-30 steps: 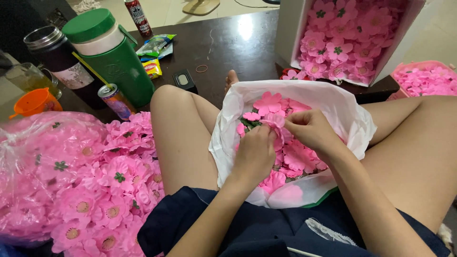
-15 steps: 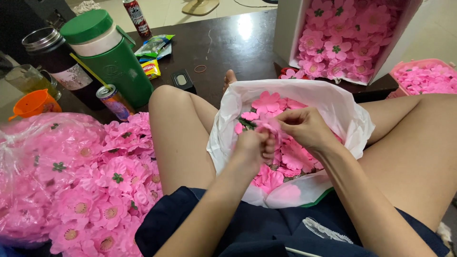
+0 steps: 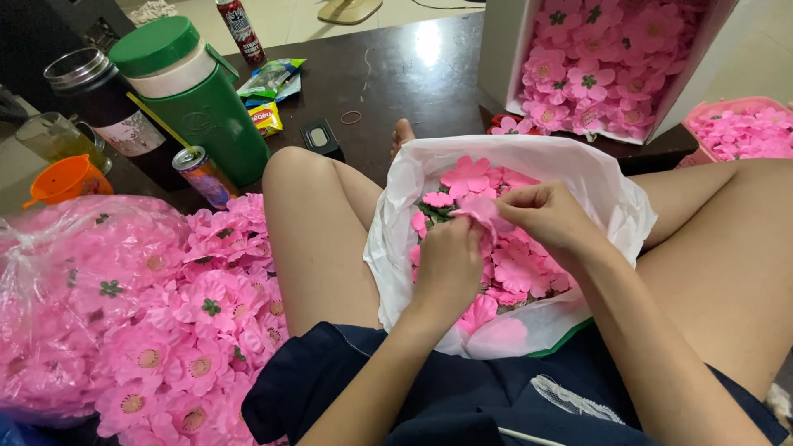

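Head view: both hands inside white plastic bag (image 3: 607, 186) on lap.
Left hand (image 3: 448, 268): pinches pink paper flower (image 3: 483, 211).
Right hand (image 3: 549, 219): pinches same flower.
Bag rim: close around hands; thighs flank it.

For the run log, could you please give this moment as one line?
left hand + right hand: hold pink petal piece | over white bag

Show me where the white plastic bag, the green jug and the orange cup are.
white plastic bag (image 3: 607, 186): head view, on its upper right rim.
green jug (image 3: 216, 124): head view, on the middle of its green body.
orange cup (image 3: 68, 178): head view, on its orange wall at the left edge.
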